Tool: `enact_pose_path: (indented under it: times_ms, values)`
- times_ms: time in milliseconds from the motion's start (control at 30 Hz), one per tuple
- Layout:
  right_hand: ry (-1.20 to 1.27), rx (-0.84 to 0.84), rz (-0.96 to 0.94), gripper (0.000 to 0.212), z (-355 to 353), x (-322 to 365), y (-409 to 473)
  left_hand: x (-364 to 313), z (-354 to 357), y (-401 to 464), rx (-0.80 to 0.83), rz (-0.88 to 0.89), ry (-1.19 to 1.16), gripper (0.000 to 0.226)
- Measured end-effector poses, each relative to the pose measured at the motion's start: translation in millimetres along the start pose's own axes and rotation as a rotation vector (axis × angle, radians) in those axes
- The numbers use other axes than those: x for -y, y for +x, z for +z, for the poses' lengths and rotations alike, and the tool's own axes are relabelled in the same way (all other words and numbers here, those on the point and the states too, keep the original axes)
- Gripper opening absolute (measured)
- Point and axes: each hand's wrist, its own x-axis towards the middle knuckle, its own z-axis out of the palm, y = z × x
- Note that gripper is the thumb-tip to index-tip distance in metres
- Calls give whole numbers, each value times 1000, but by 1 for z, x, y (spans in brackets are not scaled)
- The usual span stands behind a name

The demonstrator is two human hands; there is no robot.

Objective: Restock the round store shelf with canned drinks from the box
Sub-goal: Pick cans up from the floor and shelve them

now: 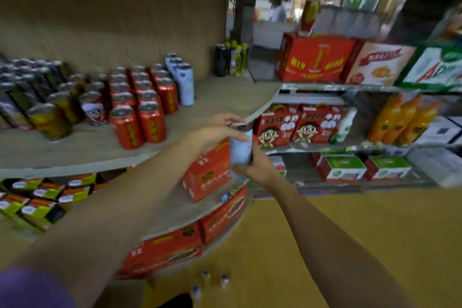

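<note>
- A pale blue can (240,144) stands upright between both hands, in the air just off the rim of the round shelf (220,97)
- The left hand (217,132) curls over its top and upper side
- The right hand (257,166) wraps its lower part from beneath
- Up and left of the hands, matching pale cans (183,80) stand on the shelf beside red cans (140,105)
- Well below the hands, can tops (207,280) show blurred

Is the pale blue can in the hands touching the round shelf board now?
Apart. The head view shows the pale blue can held upright by both hands in front of the round shelf board, off its edge.
</note>
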Motion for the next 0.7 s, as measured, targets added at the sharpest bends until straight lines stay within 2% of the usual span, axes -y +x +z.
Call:
enact_pose_path:
  times_ms: [133, 367, 600, 700]
  values:
    - [-37, -45, -48, 78, 11, 38, 23, -28, -40, -7, -12, 25, 18, 47]
    - [-72, -103, -61, 66, 46, 78, 69, -54, -121, 4, -8, 56, 490, 54]
    - [-35, -213, -21, 67, 78, 100, 123, -55, -162, 40, -39, 115, 577, 58]
    - [-86, -217, 53, 66, 82, 97, 145, -43, -176, 63, 16, 116, 674, 57]
